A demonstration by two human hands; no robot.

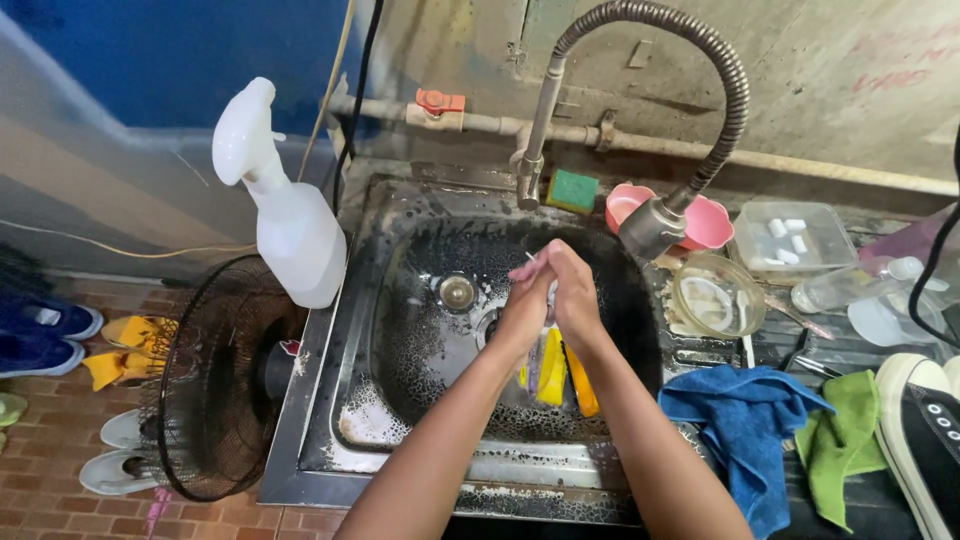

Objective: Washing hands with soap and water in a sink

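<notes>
My left hand (525,300) and my right hand (578,290) are pressed together over the middle of the blackened steel sink (400,400). They close around a small pale thing (550,293) whose thin tip pokes out at the top. Directly beneath the hands are a yellow piece (551,366) and an orange piece (583,385); I cannot tell whether they hang from my hands or lie in the basin. The flexible tap's nozzle (650,228) hangs just right of and above my hands. No water stream is visible.
A white spray bottle (295,230) stands on the sink's left rim. Right of the basin are a glass bowl (718,296), pink dish (706,223), clear tub (790,238), blue cloth (745,425), green cloth (838,445) and a sneaker (925,430). A fan (215,380) and shoes sit on the floor at left.
</notes>
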